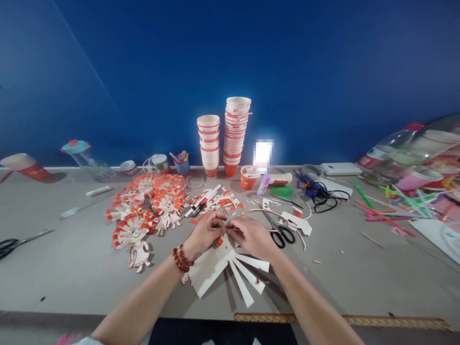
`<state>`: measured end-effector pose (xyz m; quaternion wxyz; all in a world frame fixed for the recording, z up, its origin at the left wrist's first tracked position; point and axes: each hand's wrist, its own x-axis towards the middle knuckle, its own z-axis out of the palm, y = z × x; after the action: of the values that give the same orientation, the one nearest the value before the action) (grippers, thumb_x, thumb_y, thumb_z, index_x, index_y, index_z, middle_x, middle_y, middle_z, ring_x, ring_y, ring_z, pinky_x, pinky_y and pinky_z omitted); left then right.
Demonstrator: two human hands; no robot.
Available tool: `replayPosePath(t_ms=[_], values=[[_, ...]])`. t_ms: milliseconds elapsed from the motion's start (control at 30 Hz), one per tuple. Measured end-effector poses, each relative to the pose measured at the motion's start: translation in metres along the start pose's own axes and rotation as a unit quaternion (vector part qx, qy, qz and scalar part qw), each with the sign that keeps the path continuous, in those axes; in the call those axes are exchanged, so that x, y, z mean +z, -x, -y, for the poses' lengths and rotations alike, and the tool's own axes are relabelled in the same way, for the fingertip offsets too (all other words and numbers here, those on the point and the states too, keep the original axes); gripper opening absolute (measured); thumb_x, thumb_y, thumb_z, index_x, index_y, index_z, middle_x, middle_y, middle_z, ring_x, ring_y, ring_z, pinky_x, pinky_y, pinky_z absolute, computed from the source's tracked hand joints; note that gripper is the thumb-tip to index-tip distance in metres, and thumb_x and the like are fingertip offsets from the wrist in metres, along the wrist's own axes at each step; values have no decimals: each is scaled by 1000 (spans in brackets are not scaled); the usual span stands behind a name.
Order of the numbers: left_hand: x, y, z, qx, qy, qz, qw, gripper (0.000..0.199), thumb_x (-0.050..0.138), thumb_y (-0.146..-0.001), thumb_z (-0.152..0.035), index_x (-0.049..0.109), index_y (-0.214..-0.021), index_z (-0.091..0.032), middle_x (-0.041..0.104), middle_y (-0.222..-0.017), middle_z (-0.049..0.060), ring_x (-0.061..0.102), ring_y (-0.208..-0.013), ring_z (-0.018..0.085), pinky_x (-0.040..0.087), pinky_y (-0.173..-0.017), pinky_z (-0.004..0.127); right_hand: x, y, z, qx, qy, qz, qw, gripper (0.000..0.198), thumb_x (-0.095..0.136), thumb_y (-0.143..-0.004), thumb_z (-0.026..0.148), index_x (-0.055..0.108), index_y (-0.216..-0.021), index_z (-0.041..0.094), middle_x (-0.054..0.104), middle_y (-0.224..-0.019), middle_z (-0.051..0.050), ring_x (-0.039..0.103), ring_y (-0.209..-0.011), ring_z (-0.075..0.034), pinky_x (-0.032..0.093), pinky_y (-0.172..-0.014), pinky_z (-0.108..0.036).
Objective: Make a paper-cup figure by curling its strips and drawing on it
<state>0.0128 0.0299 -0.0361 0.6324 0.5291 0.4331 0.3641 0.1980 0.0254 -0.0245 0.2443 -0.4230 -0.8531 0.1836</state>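
Left fingers and right fingers pinch cut paper; a bottle label is unreadable.

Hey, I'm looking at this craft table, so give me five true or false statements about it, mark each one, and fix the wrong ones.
1. The left hand and right hand are both at the strip-cut white paper. True.
2. The red bead bracelets are on the right wrist. False: the red bead bracelets are on the left wrist.
3. Of the two paper cup stacks, the right one is taller than the left one. True.
4. The orange-and-white paper figures are heaped to the right of the hands. False: the paper figures are heaped to the left.
5. The black-handled scissors nearest the right hand lie on the table. True.
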Motion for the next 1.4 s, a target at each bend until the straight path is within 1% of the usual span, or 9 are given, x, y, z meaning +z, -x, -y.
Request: replayPosePath(t_ms=[233, 433, 767, 900, 1033, 1133, 1200, 1300, 1400], values=[[-1, 1, -3, -20, 4, 12, 1000, 32, 65, -77, -34, 55, -101, -16, 53, -68, -3, 47, -49, 8, 44, -41, 21, -2, 0, 0, -18, -5, -4, 1000, 12, 56, -89, 14, 59, -79, 20, 66, -80, -2, 58, -79, -17, 39, -71, -25], [2, 1, 2, 20, -32, -4, 999, 30, 63, -75, -23, 55, -103, -16, 52, -68, -4, 47, -53, 9, 42, -43, 18, -2, -2, 1, -27, -5, 0, 1000, 18, 60, -86, 13, 56, -70, 19, 63, -71, -2, 56, -73, -16, 37, -68, -24], [3, -2, 8, 30, -39, -6, 999, 29, 63, -71, -20, 55, -99, -16, 58, -71, -2, 52, -59, 11, 42, -44, 18, -3, -2, 0, -49, 17, -5, 999, 21, 63, -87, 17, 58, -67, 19, 64, -70, -2, 56, -72, -16, 38, -66, -24], [2, -4, 6, 6, -26, 3, 1000, 26, 64, -71, -21, 57, -96, -16, 62, -77, 1, 53, -57, 9, 42, -45, 18, -6, -3, -1, -57, 25, 5, 998, 16, 61, -89, 19, 62, -73, 19, 66, -73, -3, 58, -74, -17, 41, -67, -26], [1, -3, 1, -19, -20, -13, 1000, 24, 62, -74, -26, 58, -96, -16, 55, -69, -3, 46, -49, 7, 40, -41, 18, -13, -4, -5, -84, 31, 16, 996, 14, 55, -91, 14, 68, -93, 19, 72, -88, -6, 63, -84, -19, 45, -77, -28], [-1, -2, -2, -19, -28, -34, 999, 27, 63, -74, -32, 59, -96, -16, 50, -65, -6, 41, -44, 5, 36, -38, 17, -26, 0, -14, -59, 74, -8, 996, 24, 51, -91, 13, 68, -106, 22, 73, -96, -6, 64, -91, -20, 47, -82, -31], [-2, -2, -5, -24, -27, -58, 998, 29, 64, -74, -35, 59, -95, -16, 51, -65, -5, 41, -44, 5, 32, -37, 16, -36, 4, -24, -22, 104, -32, 994, 27, 50, -90, 14, 68, -108, 24, 73, -100, -6, 65, -95, -22, 49, -81, -32], [-2, -2, -9, -27, -16, -99, 995, 29, 64, -73, -36, 60, -92, -15, 53, -64, -4, 44, -45, 5, 31, -40, 16, -50, 10, -39, 52, 123, -127, 983, 25, 49, -91, 19, 71, -103, 24, 73, -100, -6, 67, -91, -23, 51, -79, -34], [0, -2, -11, -27, 14, -124, 992, 28, 65, -72, -35, 59, -91, -16, 52, -65, -5, 44, -46, 5, 33, -41, 16, -55, 12, -46, 105, 79, -203, 970, 25, 49, -92, 25, 70, -105, 23, 73, -98, -7, 68, -83, -23, 52, -74, -32]])
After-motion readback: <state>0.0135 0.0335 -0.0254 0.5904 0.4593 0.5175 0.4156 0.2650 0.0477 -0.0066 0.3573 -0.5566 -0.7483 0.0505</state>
